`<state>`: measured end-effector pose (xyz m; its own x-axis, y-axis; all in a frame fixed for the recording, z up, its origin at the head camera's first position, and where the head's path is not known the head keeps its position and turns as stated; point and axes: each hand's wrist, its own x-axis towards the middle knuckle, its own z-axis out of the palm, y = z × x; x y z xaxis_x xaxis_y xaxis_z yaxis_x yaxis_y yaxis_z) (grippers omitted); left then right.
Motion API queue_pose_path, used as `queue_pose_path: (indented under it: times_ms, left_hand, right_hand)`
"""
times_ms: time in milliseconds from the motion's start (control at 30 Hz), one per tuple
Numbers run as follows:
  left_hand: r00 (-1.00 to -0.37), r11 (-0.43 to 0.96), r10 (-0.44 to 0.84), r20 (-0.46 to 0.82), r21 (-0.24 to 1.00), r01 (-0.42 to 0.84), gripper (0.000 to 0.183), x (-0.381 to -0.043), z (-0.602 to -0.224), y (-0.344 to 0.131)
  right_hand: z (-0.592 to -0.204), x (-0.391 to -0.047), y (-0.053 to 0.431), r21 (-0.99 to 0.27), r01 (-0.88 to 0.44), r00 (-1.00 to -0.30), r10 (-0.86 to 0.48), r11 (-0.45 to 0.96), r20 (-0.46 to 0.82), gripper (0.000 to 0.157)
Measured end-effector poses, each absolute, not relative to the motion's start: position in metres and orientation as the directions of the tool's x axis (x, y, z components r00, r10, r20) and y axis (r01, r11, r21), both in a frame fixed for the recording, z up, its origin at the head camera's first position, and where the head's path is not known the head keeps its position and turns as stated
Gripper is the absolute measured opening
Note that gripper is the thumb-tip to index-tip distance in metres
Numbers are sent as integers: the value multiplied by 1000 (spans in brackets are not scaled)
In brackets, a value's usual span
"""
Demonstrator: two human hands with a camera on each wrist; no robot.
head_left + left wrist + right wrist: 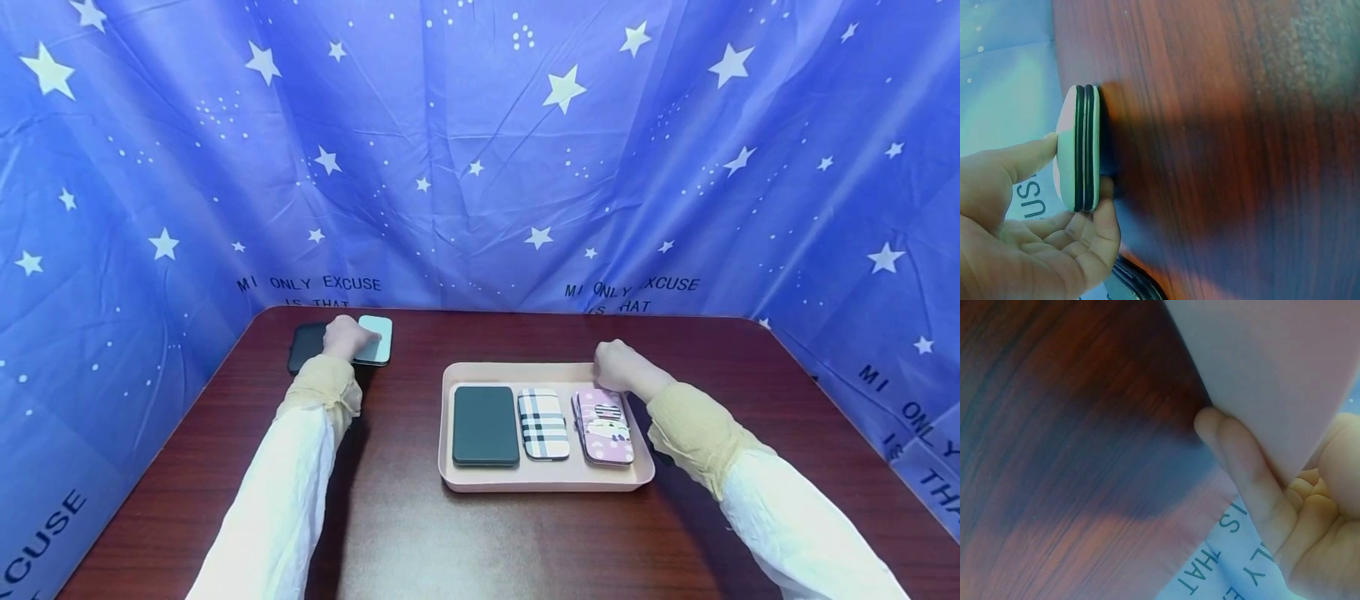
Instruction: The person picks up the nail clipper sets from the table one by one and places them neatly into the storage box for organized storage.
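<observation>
At the table's back left, my left hand (347, 337) pinches a slim pale mint case (374, 333). The left wrist view shows the thumb on one cover of the mint case (1067, 150) and curled fingers on the other side, at its dark double-banded edge. Beside that hand lies a black case (303, 347), partly covered by it. My right hand (620, 365) grips the far right corner of a light pink tray (540, 480). In the right wrist view, fingers and thumb clasp either side of the tray's wall (1272, 375).
Inside the tray, from left to right, lie a dark green flat case (485, 426), a plaid case (543, 424) and a pink patterned case (604, 427). The dark reddish wooden table (420, 542) is backed by a blue star-printed curtain (480, 208).
</observation>
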<state>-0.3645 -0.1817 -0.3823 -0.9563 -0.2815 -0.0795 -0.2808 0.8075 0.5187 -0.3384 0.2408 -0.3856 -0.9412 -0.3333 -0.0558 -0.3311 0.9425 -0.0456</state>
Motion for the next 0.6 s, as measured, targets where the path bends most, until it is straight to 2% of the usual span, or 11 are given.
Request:
queue_pose_path:
  times_ms: [333,600]
  left_hand:
    - [-927,625,-300,-226,687,-371,44,-367,-381,-186]
    - [-913,461,-298,-278,796,-393,46,-370,-384,-187]
  right_hand:
    - [-388,-340,243,-47,-316,-945,-319,947,-73,18]
    - [-388,-340,242,-38,-332,-941,-334,942,-61,18]
